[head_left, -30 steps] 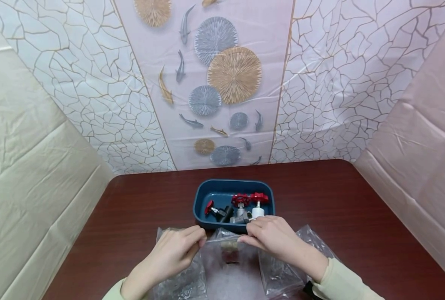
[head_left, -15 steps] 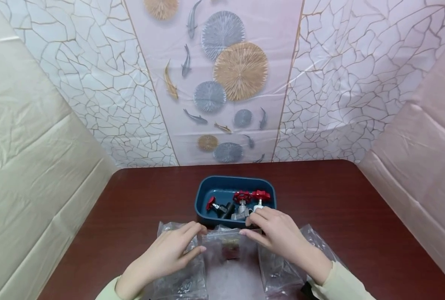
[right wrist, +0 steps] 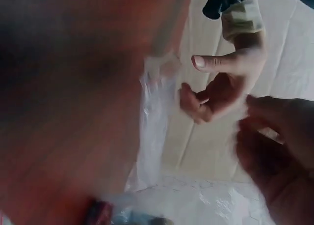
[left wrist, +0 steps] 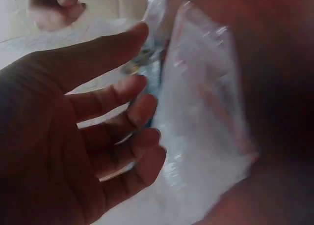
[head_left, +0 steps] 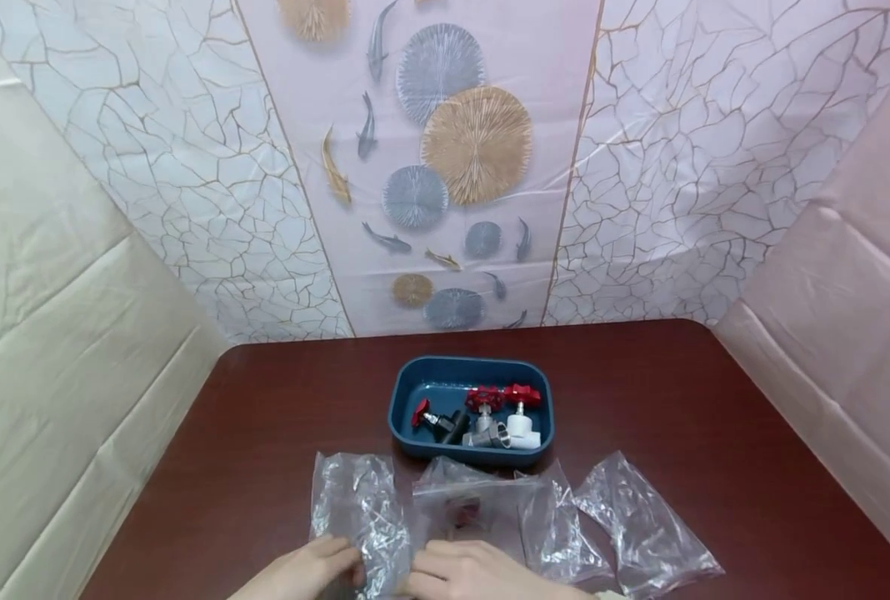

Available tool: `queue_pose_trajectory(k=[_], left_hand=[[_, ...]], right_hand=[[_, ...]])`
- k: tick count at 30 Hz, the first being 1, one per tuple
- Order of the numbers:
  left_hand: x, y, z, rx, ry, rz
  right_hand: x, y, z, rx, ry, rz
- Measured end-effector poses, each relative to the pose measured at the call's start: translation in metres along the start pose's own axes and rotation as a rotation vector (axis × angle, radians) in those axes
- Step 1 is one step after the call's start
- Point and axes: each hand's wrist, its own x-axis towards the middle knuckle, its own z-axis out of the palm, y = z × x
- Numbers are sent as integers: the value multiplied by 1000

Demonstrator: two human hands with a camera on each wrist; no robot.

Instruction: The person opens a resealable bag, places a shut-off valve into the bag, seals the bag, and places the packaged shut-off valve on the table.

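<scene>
Top edge of the zip bag (head_left: 492, 518) is now released; bag is left nearside of the blue tray (head_left: 445, 452). Left hand (head_left: 308, 572) is drawn back, loose, empty; grip of right hand (head_left: 475, 573) can't be told. Edge work looks finished.

The bags (head_left: 643, 533) look glossy plastic, the table (head_left: 302, 400) smooth wood

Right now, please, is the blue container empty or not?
Not empty: in the head view, three red-handled valves lie inside the blue container.
</scene>
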Motion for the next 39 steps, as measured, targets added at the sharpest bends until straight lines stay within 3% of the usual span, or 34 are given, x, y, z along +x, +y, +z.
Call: queue_pose_trajectory(k=[4, 8, 12, 15, 19, 22, 25, 29, 32, 34, 39], left_hand=[[-2, -9, 14, 114, 46, 23], [-4, -6, 22, 139, 33, -44], [-2, -2, 25, 125, 12, -72], [0, -6, 30, 60, 21, -38], [1, -29, 51, -24, 72, 65], [2, -46, 63, -59, 87, 88], [4, -40, 49, -107, 71, 81], [9, -7, 6, -133, 47, 47], [12, 11, -19, -153, 17, -21], [13, 19, -27, -162, -1, -58], [10, 27, -35, -94, 30, -46]], right_hand=[[7, 8, 17, 56, -218, 245], [12, 18, 35, 54, -279, 380], [16, 21, 46, 81, -306, 432], [19, 19, 51, 143, -343, 454], [21, 17, 57, 176, -343, 440], [20, 18, 60, 123, -286, 384], [22, 19, 56, 40, -215, 304], [26, 19, 42, -99, -165, 206], [28, 19, 34, -152, -160, 174], [28, 21, 31, -144, -152, 181], [32, 20, 22, -82, -38, 235]])
